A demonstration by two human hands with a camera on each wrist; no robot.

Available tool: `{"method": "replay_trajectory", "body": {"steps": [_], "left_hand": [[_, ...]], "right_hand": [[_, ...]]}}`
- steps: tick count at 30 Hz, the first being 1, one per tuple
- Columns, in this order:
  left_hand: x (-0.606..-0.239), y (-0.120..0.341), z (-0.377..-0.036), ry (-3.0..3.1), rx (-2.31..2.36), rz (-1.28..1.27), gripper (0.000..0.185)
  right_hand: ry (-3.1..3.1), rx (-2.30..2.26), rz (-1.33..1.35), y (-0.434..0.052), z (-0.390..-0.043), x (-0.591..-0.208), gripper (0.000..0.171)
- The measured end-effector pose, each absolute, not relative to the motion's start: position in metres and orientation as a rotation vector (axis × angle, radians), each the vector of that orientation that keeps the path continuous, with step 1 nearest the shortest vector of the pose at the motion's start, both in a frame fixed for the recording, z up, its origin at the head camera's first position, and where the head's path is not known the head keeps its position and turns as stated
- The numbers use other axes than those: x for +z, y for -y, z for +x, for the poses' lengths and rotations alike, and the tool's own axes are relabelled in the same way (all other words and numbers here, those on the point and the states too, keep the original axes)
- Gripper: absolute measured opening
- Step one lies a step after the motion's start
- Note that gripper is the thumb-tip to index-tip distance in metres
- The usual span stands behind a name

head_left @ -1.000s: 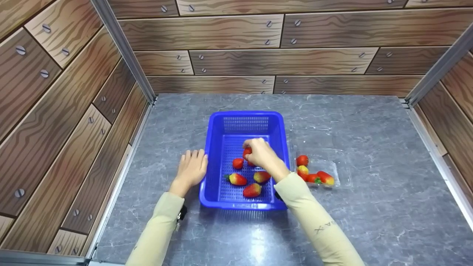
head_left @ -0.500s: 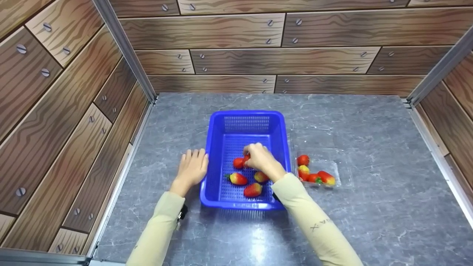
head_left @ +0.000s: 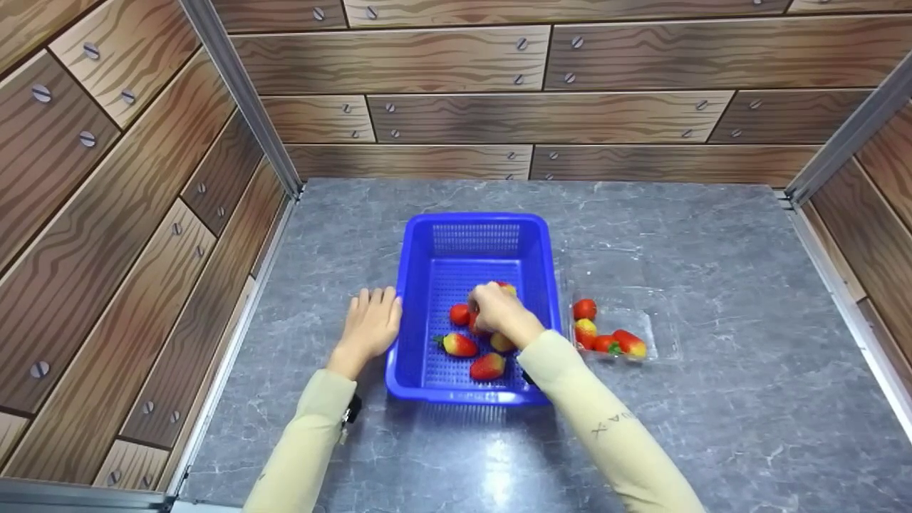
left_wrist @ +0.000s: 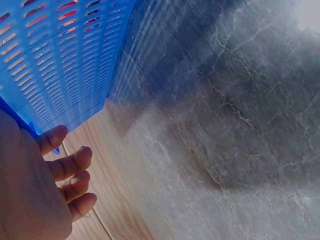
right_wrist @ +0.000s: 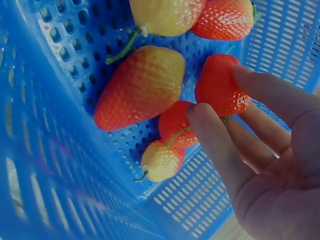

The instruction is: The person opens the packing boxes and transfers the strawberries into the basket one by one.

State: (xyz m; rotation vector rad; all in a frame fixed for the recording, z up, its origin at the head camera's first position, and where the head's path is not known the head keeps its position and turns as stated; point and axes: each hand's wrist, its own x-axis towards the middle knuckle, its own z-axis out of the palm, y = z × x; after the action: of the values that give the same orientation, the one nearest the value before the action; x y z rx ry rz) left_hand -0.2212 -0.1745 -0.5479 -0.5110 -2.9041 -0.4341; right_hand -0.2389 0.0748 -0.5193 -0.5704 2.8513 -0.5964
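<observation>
In the head view a blue plastic basket (head_left: 538, 239) with slotted walls holds several red-and-yellow strawberries. My right hand (head_left: 496, 308) reaches down into it with curled fingers. In the right wrist view a red strawberry (right_wrist: 217, 82) sits between the thumb and fingertips, pinched there. Close by lie a large strawberry (right_wrist: 142, 87) and a smaller yellow-and-red strawberry (right_wrist: 162, 162) on the basket floor. Against the basket's left side rests my left hand (head_left: 370, 324), fingers fairly straight and holding nothing. The left wrist view shows its fingers loosely bent beside the slotted wall.
To the right of the basket, a clear plastic container (head_left: 645, 320) with its lid folded open holds several strawberries (head_left: 627, 343). Wood-patterned panels (head_left: 456, 64) enclose the grey marbled tabletop (head_left: 734, 285) at the back and sides.
My right hand has come slightly toward me within the basket. A strawberry behind it now shows that was covered before. The left hand has stayed put.
</observation>
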Motion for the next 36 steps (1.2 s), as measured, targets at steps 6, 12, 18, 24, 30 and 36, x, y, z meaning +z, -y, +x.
{"method": "replay_trajectory", "body": {"steps": [6,12,18,24,30,36], "left_hand": [[-0.549,0.174,-0.222,2.895,-0.427,-0.511,0.027],[-0.549,0.174,-0.221,2.911,-0.423,-0.507,0.030],[-0.548,0.174,-0.221,2.904,-0.421,-0.510,0.030],[-0.548,0.174,-0.221,2.911,-0.430,-0.513,0.029],[-0.548,0.174,-0.221,2.911,-0.439,-0.504,0.029],[-0.548,0.175,-0.221,2.909,-0.442,-0.504,0.028]], "right_hand": [[-2.824,-0.592,-0.565,-0.073,-0.241,-0.526,0.015],[-2.804,-0.609,-0.546,-0.072,-0.241,-0.531,0.015],[-2.793,-0.626,-0.512,-0.071,-0.242,-0.533,0.017],[-2.777,-0.645,-0.468,-0.072,-0.241,-0.535,0.020],[-2.792,-0.635,-0.497,-0.072,-0.241,-0.532,0.027],[-2.790,-0.650,-0.482,-0.071,-0.242,-0.524,0.028]]}}
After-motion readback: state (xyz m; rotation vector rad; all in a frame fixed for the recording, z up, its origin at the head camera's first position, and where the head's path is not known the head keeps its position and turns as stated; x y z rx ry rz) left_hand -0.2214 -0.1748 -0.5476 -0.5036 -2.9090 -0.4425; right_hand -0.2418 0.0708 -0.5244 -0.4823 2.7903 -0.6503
